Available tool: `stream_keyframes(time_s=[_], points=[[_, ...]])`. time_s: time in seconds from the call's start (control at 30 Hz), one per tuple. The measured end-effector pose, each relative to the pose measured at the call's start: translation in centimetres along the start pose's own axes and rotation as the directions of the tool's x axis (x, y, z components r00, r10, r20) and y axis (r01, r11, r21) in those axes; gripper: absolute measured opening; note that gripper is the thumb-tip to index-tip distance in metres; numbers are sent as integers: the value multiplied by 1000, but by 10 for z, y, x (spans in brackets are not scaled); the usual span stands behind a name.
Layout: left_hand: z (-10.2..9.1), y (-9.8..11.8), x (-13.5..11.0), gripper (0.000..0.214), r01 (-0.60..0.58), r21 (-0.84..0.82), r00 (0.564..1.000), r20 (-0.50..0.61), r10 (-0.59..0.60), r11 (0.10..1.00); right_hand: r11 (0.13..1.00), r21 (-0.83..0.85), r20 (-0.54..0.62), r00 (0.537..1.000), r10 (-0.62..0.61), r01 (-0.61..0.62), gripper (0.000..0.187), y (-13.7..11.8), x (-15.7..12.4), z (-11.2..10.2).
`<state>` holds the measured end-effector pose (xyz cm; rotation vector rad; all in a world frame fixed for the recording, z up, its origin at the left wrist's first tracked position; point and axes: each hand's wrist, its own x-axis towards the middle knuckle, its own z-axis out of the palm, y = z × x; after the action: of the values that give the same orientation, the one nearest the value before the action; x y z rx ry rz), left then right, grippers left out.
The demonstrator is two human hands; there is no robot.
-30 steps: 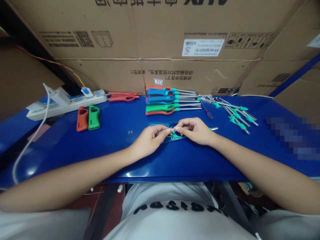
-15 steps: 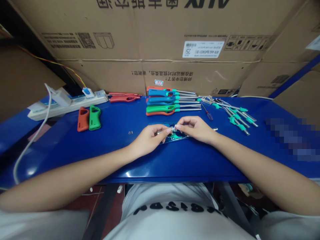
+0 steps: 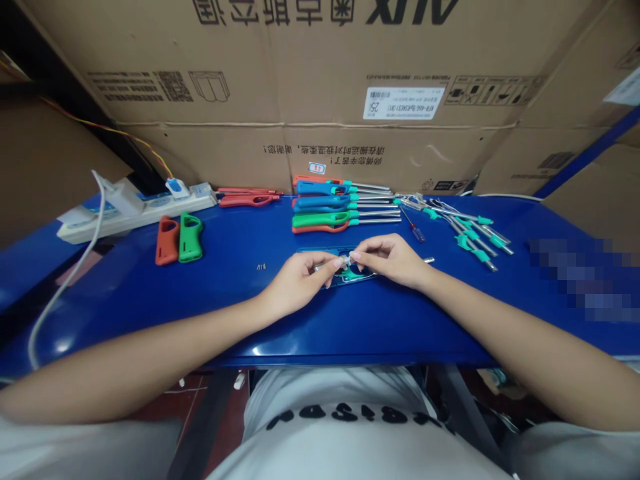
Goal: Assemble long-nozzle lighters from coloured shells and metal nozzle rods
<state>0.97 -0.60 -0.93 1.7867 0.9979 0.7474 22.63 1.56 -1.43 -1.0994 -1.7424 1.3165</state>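
Both my hands meet over an open blue lighter handle shell [image 3: 345, 282] lying on the table. My left hand [image 3: 295, 283] is closed, thumb and forefinger pinching a small whitish, clear-looking part [image 3: 346, 261]. From the other side my right hand [image 3: 393, 259] pinches the same part or a piece touching it; the fingertips hide which. Beneath the fingers a teal-green trigger piece [image 3: 351, 274] and a thin pale wire show in the shell. A metal tube end [image 3: 429, 260] sticks out past my right hand.
Assembled long lighters [image 3: 323, 203] lie stacked behind my hands. A screwdriver [image 3: 418, 232] and metal tubes with green pieces [image 3: 475, 240] are right. Left are orange [image 3: 167, 240] and green handles [image 3: 191, 237], small metal pins [image 3: 261, 267] and a power strip [image 3: 135, 211]. Cardboard [image 3: 225, 147] stands behind.
The view has shifted slightly. Both hands stay over the blue shell with nearly the same pinch; the fingertips have moved only a little.
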Motion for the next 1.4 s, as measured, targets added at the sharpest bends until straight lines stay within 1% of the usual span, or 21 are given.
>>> stream_keyframes(time_s=[0.1, 0.2, 0.3, 0.4, 0.47, 0.5, 0.57, 0.63, 0.67, 0.73, 0.83, 0.9, 1.0, 1.1, 1.17, 1.23, 1.33, 1.4], points=[[-1, -1, 0, 44, 8, 10, 1000, 4, -8, 1000, 1000, -9, -6, 1000, -14, 14, 41, -1, 0, 0], [-1, -3, -1, 40, 8, 17, 1000, -5, -8, 1000, 999, -26, -4, 999, -31, 31, 41, 0, -1, -1], [0, -6, -4, 35, -15, 25, 999, -49, 17, 1000, 999, -35, -16, 999, -41, 41, 46, 3, 0, -2], [-2, -6, -7, 34, -45, 69, 995, -91, 51, 997, 996, -54, -72, 995, -75, 72, 47, 6, 2, -5], [-6, -5, -9, 31, -72, 158, 992, -90, 87, 985, 993, -80, -104, 990, -98, 90, 46, 8, 4, -8], [-8, -4, -9, 30, -94, 227, 990, -84, 115, 969, 992, -89, -115, 988, -103, 93, 45, 9, 4, -10], [-12, -2, -9, 28, -156, 387, 979, -62, 195, 909, 991, -101, -134, 986, -102, 89, 44, 11, 5, -12], [-15, -3, -8, 28, -222, 509, 961, -29, 274, 832, 990, -114, -148, 984, -101, 85, 44, 12, 6, -14], [-16, -4, -7, 28, -244, 544, 954, -13, 299, 802, 989, -118, -154, 983, -104, 86, 43, 12, 6, -15], [-16, -8, -6, 28, -267, 579, 949, 16, 316, 771, 989, -117, -162, 980, -113, 95, 44, 12, 6, -16], [-15, -12, -4, 27, -258, 581, 956, 40, 289, 772, 987, -125, -164, 979, -120, 100, 44, 12, 6, -17], [-14, -13, -4, 26, -232, 574, 966, 37, 258, 785, 983, -151, -157, 979, -126, 102, 44, 11, 6, -17], [-15, -12, -4, 23, -196, 575, 976, 32, 217, 794, 974, -201, -135, 981, -137, 108, 43, 12, 7, -17], [-17, -11, -5, 20, -191, 571, 977, 30, 212, 798, 953, -275, -102, 982, -158, 125, 40, 16, 7, -16], [-17, -11, -6, 20, -197, 557, 976, 35, 214, 807, 912, -371, -80, 973, -218, 174, 34, 19, 7, -13], [-16, -12, -6, 19, -202, 532, 977, 47, 209, 822, 840, -484, -44, 951, -305, 247, 27, 20, 5, -11], [-16, -13, -4, 18, -201, 491, 978, 47, 205, 848, 747, -582, 18, 923, -385, 323, 30, 20, 3, -8], [-16, -13, -4, 17, -200, 470, 977, 35, 208, 860, 730, -596, 33, 919, -393, 334, 31, 19, 3, -7]])
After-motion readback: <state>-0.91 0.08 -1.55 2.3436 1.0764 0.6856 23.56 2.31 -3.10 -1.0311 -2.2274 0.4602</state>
